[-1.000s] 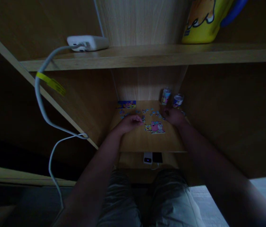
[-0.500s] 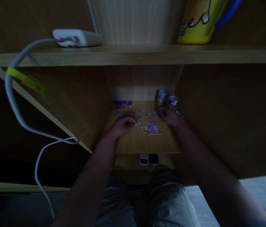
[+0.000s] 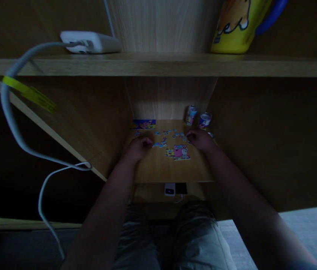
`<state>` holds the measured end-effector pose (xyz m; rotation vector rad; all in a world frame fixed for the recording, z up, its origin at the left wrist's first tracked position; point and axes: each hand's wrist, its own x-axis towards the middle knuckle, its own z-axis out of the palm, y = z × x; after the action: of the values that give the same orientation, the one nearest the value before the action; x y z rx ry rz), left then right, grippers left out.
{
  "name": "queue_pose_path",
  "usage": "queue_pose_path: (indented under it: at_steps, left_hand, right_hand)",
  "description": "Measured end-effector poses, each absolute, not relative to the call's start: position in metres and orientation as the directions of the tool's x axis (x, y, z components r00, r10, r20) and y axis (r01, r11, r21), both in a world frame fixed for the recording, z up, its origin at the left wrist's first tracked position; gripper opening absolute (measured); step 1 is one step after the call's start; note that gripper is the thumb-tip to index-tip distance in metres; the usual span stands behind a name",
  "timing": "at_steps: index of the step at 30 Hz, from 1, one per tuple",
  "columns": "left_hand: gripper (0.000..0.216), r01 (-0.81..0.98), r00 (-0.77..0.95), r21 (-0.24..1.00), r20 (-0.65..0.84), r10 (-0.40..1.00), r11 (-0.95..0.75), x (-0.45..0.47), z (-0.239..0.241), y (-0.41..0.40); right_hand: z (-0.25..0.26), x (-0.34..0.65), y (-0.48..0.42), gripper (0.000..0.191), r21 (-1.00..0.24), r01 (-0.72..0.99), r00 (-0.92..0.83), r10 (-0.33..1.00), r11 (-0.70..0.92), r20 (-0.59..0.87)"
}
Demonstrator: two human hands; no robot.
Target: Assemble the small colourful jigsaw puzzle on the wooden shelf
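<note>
Looking down from the head view, both hands sit low on the small wooden desk (image 3: pixel 169 170). The left hand (image 3: pixel 140 146) is curled, knuckles up, with the loose puzzle pieces (image 3: pixel 162 142) just to its right. The right hand (image 3: pixel 201 139) lies at their far side, nearer the joined patch (image 3: pixel 179 152). I cannot tell whether either hand pinches a piece. A tall tub (image 3: pixel 191 114) and a shorter tub (image 3: pixel 205 120) stand just behind the right hand, contents hidden
</note>
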<state>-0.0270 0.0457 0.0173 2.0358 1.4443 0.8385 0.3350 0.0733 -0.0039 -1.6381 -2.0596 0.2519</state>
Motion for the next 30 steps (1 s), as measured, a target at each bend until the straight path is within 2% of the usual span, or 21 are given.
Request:
queue_pose_path:
  at_steps: [6,14,24,27,30]
  left_hand:
    - [0.010,0.687,0.231,0.656,0.209,0.950,-0.311,-0.027,0.018,0.045]
    - [0.010,0.756,0.178,0.587,0.238,0.955,-0.288,-0.030,0.017,0.047]
    - [0.012,0.785,0.186,0.528,0.297,0.937,-0.324,-0.036,0.007,0.054]
    - [0.011,0.765,0.207,0.518,0.366,0.907,-0.383,-0.038,0.004,0.056]
    - [0.015,0.686,0.314,0.486,0.475,0.822,-0.542,-0.034,0.001,0.056]
  right_hand:
    - [-0.002,0.333,0.074,0.028,-0.374,0.907,-0.085,0.954,0.193,0.287]
    - [0.000,0.329,0.070,0.027,-0.479,0.823,-0.172,0.938,0.304,0.301]
    - [-0.002,0.332,0.072,0.023,-0.452,0.842,-0.173,0.942,0.293,0.288]
    - [-0.003,0.331,0.073,0.023,-0.480,0.808,-0.208,0.928,0.341,0.309]
    - [-0.005,0.330,0.074,0.022,-0.485,0.787,-0.245,0.915,0.381,0.320]
